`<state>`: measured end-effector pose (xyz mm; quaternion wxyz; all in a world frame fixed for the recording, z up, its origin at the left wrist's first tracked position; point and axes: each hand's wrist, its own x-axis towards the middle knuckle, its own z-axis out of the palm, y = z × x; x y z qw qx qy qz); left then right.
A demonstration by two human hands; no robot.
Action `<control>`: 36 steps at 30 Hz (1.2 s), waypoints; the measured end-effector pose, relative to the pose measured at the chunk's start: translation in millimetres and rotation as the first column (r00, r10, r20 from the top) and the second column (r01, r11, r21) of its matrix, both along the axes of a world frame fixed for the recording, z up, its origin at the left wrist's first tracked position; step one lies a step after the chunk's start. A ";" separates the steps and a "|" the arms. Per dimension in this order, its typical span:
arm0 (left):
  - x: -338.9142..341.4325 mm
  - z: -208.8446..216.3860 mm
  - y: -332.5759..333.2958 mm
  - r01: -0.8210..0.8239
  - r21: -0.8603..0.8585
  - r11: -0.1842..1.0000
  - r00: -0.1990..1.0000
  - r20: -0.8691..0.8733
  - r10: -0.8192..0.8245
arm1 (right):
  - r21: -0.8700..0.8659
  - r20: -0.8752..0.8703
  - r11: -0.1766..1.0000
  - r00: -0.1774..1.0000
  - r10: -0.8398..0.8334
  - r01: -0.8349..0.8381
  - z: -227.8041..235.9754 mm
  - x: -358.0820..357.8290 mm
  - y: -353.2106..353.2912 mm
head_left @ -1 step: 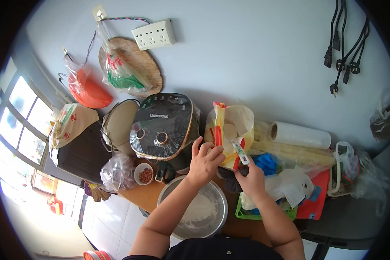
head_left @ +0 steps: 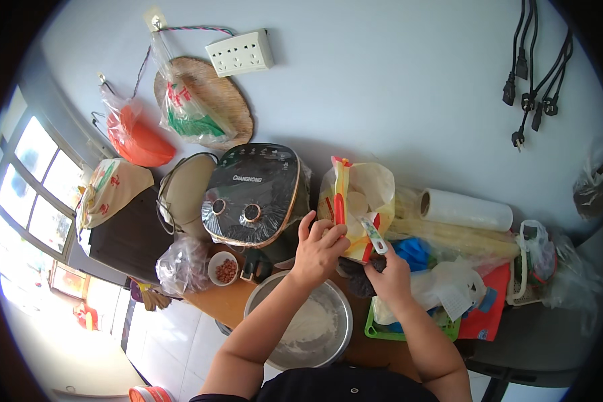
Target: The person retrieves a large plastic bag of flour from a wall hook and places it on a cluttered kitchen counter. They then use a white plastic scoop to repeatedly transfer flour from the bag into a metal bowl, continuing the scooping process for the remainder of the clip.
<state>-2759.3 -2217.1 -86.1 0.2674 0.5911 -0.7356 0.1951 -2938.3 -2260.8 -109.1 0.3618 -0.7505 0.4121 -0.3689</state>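
An opened bag [head_left: 375, 182] in yellow, red and clear plastic stands at the back of the table, its mouth spread wide. My left hand [head_left: 320, 249] has its fingers bent round the bag's left front edge. In my right hand [head_left: 390, 276], at the bag's right front, is the white end of a spoon [head_left: 374, 234] with a green-patterned handle; its other end is hidden in the bag. Below my hands sits a steel basin [head_left: 346, 318] with white powder [head_left: 313, 321] in it, partly covered by my left forearm.
A black air fryer [head_left: 251, 191] stands left of the bag, with a small bowl of reddish nuts [head_left: 224, 269] in front. To the right lie a plastic roll [head_left: 465, 209], a green basket [head_left: 415, 335] and a white plastic bottle [head_left: 459, 285]. Power cords [head_left: 529, 100] hang on the wall.
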 end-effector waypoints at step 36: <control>5.3 5.4 20.6 0.105 0.046 0.993 0.960 -0.266 -0.089 | -0.306 0.072 0.943 0.984 0.160 -0.131 32.7 9.4 -7.7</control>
